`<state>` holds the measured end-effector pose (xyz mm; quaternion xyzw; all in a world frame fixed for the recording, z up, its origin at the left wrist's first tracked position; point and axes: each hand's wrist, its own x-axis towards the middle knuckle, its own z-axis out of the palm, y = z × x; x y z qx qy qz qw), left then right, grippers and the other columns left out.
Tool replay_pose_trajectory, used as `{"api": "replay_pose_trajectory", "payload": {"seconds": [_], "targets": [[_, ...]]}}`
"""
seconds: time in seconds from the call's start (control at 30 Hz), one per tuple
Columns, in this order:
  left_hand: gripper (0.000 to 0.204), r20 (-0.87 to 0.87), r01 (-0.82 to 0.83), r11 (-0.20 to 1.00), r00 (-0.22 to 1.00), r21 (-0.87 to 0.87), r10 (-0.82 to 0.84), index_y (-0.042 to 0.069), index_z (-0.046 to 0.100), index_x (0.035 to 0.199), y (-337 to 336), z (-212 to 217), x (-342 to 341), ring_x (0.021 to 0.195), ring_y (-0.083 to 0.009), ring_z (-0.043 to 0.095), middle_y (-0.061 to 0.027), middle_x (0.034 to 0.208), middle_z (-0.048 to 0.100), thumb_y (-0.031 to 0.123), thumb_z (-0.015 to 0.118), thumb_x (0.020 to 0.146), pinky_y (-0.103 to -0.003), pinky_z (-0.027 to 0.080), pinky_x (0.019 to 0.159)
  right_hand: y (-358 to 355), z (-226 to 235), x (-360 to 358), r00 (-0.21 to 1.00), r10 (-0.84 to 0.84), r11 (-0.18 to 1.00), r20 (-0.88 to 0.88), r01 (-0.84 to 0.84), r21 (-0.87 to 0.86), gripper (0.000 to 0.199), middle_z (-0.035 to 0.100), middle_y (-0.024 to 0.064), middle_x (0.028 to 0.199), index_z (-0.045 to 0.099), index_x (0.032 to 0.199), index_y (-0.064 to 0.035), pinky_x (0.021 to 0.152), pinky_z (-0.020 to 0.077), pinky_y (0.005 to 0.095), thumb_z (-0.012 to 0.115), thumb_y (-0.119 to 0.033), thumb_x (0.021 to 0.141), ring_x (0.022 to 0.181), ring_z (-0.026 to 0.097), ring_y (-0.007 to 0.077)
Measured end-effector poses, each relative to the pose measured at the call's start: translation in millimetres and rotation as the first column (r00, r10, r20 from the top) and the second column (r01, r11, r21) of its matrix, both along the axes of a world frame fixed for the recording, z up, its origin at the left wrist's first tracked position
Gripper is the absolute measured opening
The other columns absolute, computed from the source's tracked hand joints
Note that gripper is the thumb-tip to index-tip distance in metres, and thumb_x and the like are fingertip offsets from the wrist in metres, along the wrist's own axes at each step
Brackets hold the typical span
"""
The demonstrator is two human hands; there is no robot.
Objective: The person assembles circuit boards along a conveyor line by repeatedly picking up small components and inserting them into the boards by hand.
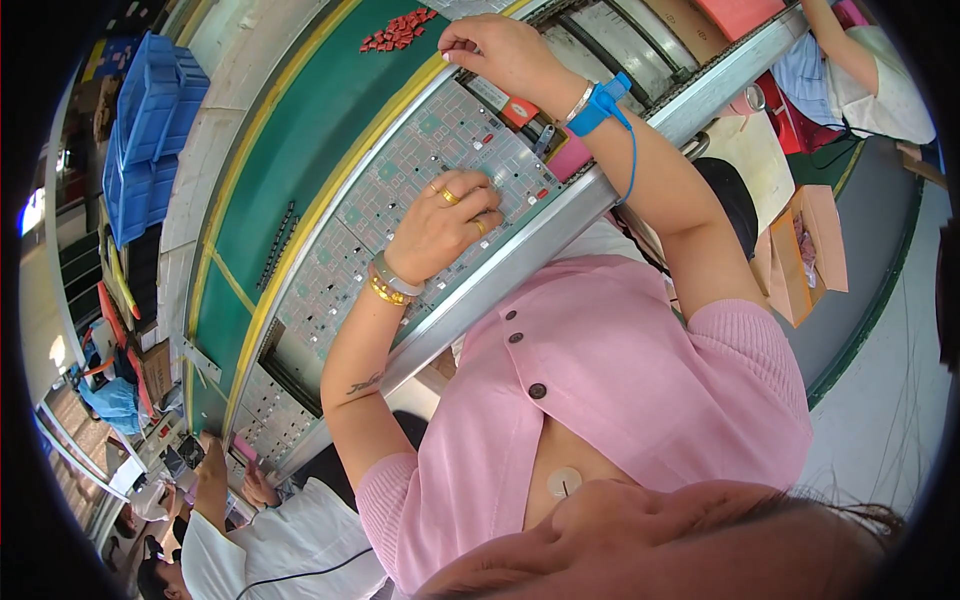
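Observation:
A large grey-green circuit board panel (365, 215) lies on the metal rail line in front of me, dotted with small parts, a few of them red. My left hand (442, 222), with gold rings and bracelets, rests low over the panel, fingers curled in; whatever they hold is hidden. My right hand (495, 55), wearing a blue wrist strap (600, 105) with a cord, is over the yellow edge strip beyond the panel. Its fingers are drawn together, and their contents are too small to tell. Small red components (398, 30) lie heaped on the green surface near it.
A metal rail (500, 280) runs between my body and the panel. Black strip-like parts (278, 245) lie on the green belt (260, 190). Blue bins (145, 140) stand at far left. Another person in white (275, 545) works at lower left, and one more at upper right.

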<state>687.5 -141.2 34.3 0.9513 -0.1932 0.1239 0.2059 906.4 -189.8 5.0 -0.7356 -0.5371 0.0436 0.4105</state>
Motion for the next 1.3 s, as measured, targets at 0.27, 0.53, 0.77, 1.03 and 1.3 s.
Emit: {"api": "replay_pose_trajectory", "payload": {"seconds": [0.27, 0.53, 0.77, 1.03, 1.3], "targets": [[0.019, 0.003, 0.070, 0.991, 0.997, 0.115, -0.071, 0.008, 0.065, 0.087, 0.3, 5.0, -1.2, 0.104, -0.0215, 0.053, -0.0030, 0.099, 0.058, 0.013, 0.059, 0.069, -0.037, 0.046, 0.089, 0.3, 2.6, -0.8, 1.000, 0.007, 1.000, 0.000, -0.007, 0.012, 0.014, 0.066, 0.0068, 0.083, 0.064, 0.093, -0.0085, 0.068, 0.0507, 0.0330, 0.063, -0.019, 0.085, 0.077, 0.064, 0.0210], [0.022, 0.098, -0.214, 0.968, 0.974, 0.129, 0.203, 0.009, 0.067, 0.088, -4.8, 9.0, -34.0, 0.103, -0.0228, 0.054, -0.0044, 0.104, 0.060, 0.012, 0.065, 0.066, -0.036, 0.043, 0.090, -6.8, 9.1, -1.3, 0.992, 0.087, 0.996, -0.095, -0.083, 0.039, 0.017, 0.066, 0.0096, 0.087, 0.065, 0.098, -0.0069, 0.068, 0.0503, 0.0324, 0.064, -0.017, 0.084, 0.077, 0.065, 0.0236], [0.010, 0.252, -0.932, 0.322, 0.356, 0.165, 0.900, 0.011, 0.072, 0.076, 80.4, 18.3, -102.0, 0.089, -0.0271, 0.053, -0.0049, 0.088, 0.061, 0.014, 0.074, 0.067, -0.040, 0.044, 0.076, -71.1, 47.7, -60.6, 0.938, 0.342, 0.935, 0.058, -0.346, 0.080, 0.010, 0.061, 0.0062, 0.086, 0.064, 0.085, -0.0074, 0.076, 0.0459, 0.0373, 0.068, -0.011, 0.076, 0.085, 0.057, 0.0267], [0.010, 0.238, -0.930, 0.214, 0.290, 0.300, 0.927, 0.013, 0.074, 0.078, 106.6, 1.2, -118.0, 0.092, -0.0261, 0.054, -0.0007, 0.089, 0.061, 0.017, 0.074, 0.068, -0.038, 0.043, 0.074, -101.1, 20.7, -100.9, 0.893, 0.446, 0.892, 0.063, -0.437, -0.120, 0.012, 0.056, 0.0021, 0.093, 0.063, 0.078, -0.0091, 0.081, 0.0435, 0.0365, 0.069, -0.007, 0.068, 0.093, 0.052, 0.0230], [0.010, 0.225, -0.915, 0.217, 0.304, 0.341, 0.926, 0.013, 0.073, 0.077, 105.6, 3.2, -112.4, 0.095, -0.0254, 0.053, 0.0002, 0.089, 0.061, 0.018, 0.074, 0.068, -0.039, 0.042, 0.075, -101.9, 20.1, -107.4, 0.866, 0.483, 0.866, 0.132, -0.450, -0.217, 0.007, 0.056, 0.0004, 0.093, 0.065, 0.075, -0.0107, 0.081, 0.0420, 0.0349, 0.068, -0.010, 0.069, 0.096, 0.052, 0.0204]]}}
